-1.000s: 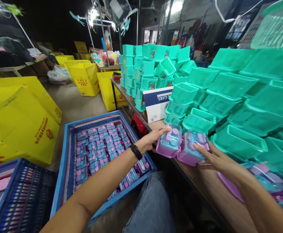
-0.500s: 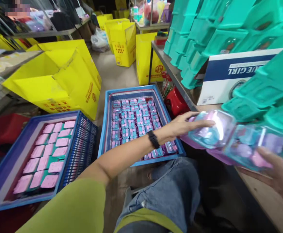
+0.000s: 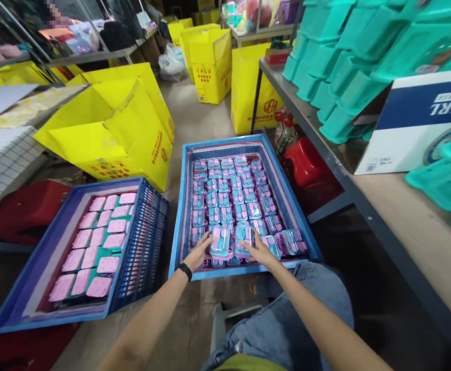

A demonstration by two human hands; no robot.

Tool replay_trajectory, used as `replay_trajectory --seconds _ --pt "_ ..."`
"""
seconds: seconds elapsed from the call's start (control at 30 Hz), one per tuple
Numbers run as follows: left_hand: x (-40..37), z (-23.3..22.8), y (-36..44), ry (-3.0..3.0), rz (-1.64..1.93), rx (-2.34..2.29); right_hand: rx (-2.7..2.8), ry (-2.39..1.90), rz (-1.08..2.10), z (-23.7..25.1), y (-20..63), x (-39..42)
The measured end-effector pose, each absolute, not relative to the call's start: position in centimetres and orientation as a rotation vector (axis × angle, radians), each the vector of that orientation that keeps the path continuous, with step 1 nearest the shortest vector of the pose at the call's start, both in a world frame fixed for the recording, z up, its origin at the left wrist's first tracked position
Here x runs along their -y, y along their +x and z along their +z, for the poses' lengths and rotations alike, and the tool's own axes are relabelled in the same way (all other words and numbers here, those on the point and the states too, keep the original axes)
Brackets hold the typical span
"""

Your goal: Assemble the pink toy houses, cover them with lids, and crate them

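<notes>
Both hands grip small boxes with clear lids: the left hand closes its fingers round one pink box, and the right hand clasps a second box touching the first. The pair sits at the near edge of the blue crate on the floor, among rows of matching boxes that already fill most of it. Half a second ago the same two boxes were held up by the workbench at the right; now they are down in the crate, and the view has swung from the bench to the floor. That suggests the pair is being laid in with the packed rows, at the near row. Left of it a second blue crate holds flat pink lids on green. Yellow cartons stand behind, and teal tubs and a white and blue carton crowd the bench.
</notes>
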State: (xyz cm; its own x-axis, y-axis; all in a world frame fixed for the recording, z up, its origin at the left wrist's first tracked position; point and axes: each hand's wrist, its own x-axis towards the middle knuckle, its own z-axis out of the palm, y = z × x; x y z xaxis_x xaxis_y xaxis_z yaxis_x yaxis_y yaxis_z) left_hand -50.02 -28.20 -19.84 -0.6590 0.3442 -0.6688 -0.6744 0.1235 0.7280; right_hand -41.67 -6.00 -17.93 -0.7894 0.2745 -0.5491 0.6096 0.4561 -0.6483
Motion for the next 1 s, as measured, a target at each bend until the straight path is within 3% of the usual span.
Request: replay_trajectory --seconds 0.23,0.53,0.8,1.0 --pt "25.9 -25.0 -49.0 -0.479 1.530 -1.514 -2.232 0.830 -1.002 -20.7 -41.6 5.8" --pt "26.3 -25.5 -49.1 -0.431 1.444 -1.377 -2.380 0.824 -0.623 -19.5 -41.5 6.1" --pt "25.8 -25.8 -49.0 -0.472 1.446 -1.326 -2.418 0.805 -0.577 -18.2 -40.7 4.6" --pt "25.3 -25.3 -49.1 -0.503 1.436 -1.333 -2.552 0.747 -0.838 -15.7 -36.9 4.2"
